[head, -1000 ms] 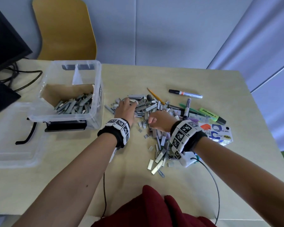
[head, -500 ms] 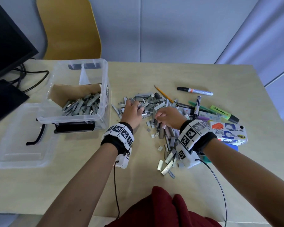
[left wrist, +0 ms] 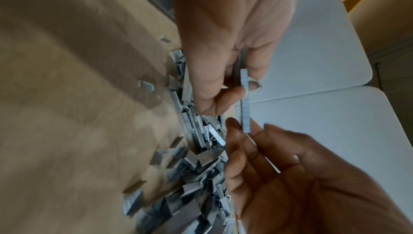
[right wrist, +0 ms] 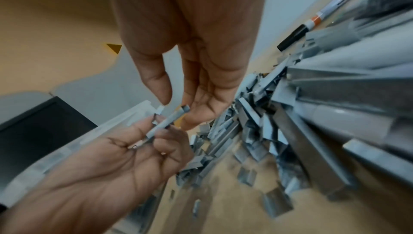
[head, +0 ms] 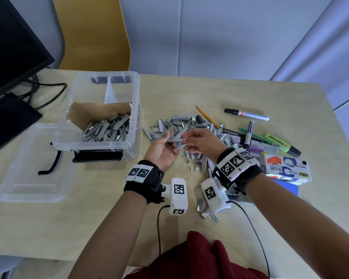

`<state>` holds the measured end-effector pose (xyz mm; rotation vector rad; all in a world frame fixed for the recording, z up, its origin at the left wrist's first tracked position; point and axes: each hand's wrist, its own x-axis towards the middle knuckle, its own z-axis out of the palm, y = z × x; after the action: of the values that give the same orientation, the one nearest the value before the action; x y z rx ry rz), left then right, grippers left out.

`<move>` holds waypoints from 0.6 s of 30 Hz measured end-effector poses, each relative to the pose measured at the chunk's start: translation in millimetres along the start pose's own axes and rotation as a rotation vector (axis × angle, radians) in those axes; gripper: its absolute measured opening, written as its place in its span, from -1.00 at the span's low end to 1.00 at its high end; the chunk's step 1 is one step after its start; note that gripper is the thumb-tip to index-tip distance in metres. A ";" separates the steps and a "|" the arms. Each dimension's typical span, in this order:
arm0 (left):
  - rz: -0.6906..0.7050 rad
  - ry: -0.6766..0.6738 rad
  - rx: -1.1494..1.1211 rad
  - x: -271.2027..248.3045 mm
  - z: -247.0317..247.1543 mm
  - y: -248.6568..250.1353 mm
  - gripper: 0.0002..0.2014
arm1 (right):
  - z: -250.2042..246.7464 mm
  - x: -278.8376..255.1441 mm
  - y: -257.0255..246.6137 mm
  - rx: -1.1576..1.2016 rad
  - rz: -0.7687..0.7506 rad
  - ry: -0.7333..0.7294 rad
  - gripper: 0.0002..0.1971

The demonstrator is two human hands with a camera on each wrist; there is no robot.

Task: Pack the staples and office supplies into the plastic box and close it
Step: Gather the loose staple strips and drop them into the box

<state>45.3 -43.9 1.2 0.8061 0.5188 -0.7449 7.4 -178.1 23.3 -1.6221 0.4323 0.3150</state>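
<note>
A clear plastic box (head: pixel 136 109) stands open at the left, with a cardboard liner and a heap of grey staple strips (head: pixel 107 127) inside. More staple strips (head: pixel 181 121) lie piled on the table to its right. Just above this pile, my left hand (head: pixel 170 140) is turned palm up and pinches one staple strip (head: pixel 175 140) at one end. My right hand (head: pixel 186 140) pinches the other end. The left wrist view shows the strip (left wrist: pixel 244 105) between both hands, and the right wrist view shows it (right wrist: pixel 166 122) too.
The box's clear lid (head: pixel 28 178) lies flat at the front left, next to a black clip (head: pixel 50 164). A pencil (head: pixel 207 116), markers (head: pixel 246 113), a green highlighter (head: pixel 282 143) and a tape dispenser pack (head: pixel 286 168) lie right of the pile. A monitor (head: pixel 12 47) and cables stand at the far left.
Both hands have come up off the staple pile. My left hand has turned palm up, and one strip is now held between the two hands.
</note>
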 end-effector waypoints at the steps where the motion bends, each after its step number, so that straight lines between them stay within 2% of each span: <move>1: -0.001 -0.002 -0.010 -0.4 -0.8 -0.3 -0.80 | 1.3 -0.3 -0.2 -0.017 -0.017 0.000 -0.92; 7: 0.036 -0.036 -0.132 3.4 -5.7 5.1 -0.84 | 7.7 -8.9 0.7 -0.174 -0.110 0.031 -0.80; 13: 0.120 -0.110 0.001 -1.5 -12.5 2.4 -0.78 | -3.8 -22.0 3.0 -0.149 -0.181 0.159 -0.76; 15: 0.106 -0.134 -0.019 -4.5 -16.3 1.4 -0.73 | -4.0 -22.4 2.7 -0.129 -0.219 0.224 -0.75; 18: 0.060 -0.106 -0.117 -7.9 -17.4 -1.8 -0.84 | 5.7 -23.2 3.7 -0.149 -0.309 0.284 -0.74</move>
<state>36.6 -27.8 -4.7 0.6671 0.4374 -0.6917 -14.6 -170.6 29.9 -1.8581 0.3702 -0.1207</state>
